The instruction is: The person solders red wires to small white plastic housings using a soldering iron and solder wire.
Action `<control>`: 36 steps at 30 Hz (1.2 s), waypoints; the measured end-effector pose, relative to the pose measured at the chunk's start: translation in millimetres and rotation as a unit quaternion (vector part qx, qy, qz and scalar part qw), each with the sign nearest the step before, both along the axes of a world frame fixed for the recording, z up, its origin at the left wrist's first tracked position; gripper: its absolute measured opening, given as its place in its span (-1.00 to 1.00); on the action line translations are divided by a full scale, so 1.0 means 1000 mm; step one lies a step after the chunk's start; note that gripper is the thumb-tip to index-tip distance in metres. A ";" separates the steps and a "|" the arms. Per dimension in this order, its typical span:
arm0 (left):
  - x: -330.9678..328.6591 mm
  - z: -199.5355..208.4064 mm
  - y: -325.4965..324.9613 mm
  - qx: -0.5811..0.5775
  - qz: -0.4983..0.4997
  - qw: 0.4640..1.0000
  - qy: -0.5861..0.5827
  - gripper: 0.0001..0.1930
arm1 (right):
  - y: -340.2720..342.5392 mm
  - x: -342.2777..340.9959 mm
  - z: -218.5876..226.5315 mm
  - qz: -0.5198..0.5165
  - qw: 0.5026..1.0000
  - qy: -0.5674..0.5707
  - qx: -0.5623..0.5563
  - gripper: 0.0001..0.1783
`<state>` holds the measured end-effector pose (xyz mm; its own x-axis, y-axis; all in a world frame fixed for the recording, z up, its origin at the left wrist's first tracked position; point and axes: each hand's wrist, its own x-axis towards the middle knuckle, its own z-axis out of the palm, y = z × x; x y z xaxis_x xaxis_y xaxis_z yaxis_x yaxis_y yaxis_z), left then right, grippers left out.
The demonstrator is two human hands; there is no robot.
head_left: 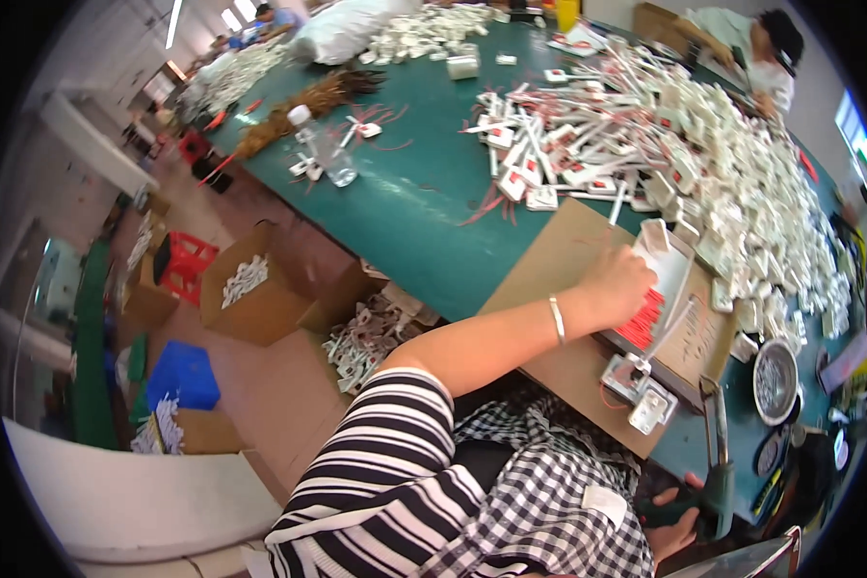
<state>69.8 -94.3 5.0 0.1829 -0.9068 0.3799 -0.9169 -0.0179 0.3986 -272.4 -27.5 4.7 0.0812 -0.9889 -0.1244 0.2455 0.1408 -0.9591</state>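
My left hand [621, 287] reaches over a shallow tray [682, 279] that holds a heap of small red pieces [643, 320]. Its fingers are bent together; whatever they hold is hidden. A white plastic piece [654, 237] lies just beyond the fingertips. At the lower right, my right hand [672, 518] is wrapped round a dark green tool [717, 496] with a long metal shaft pointing away from me. Two opened white plastic housings [636, 385] with metal parts lie at the near edge of a cardboard sheet [547, 265], between my hands.
A big heap of white plastic housings with red wires [732, 183] covers the right of the green table [405, 222]. A metal bowl of small parts [775, 382] stands right. Further left are a clear bottle [328, 149] and floor cartons [250, 289]. Another person [751, 53] sits opposite.
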 end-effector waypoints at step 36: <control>-0.069 0.002 0.094 -0.074 -0.020 0.988 0.135 -0.85 | -0.003 -0.009 0.011 0.200 0.960 0.186 -0.064 -0.78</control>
<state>1.1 0.0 7.0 0.2614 -0.8531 0.4517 -0.7755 0.0930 0.6245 -281.4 -30.3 15.7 0.4311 -0.8970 -0.0978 -0.1662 0.0276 -0.9857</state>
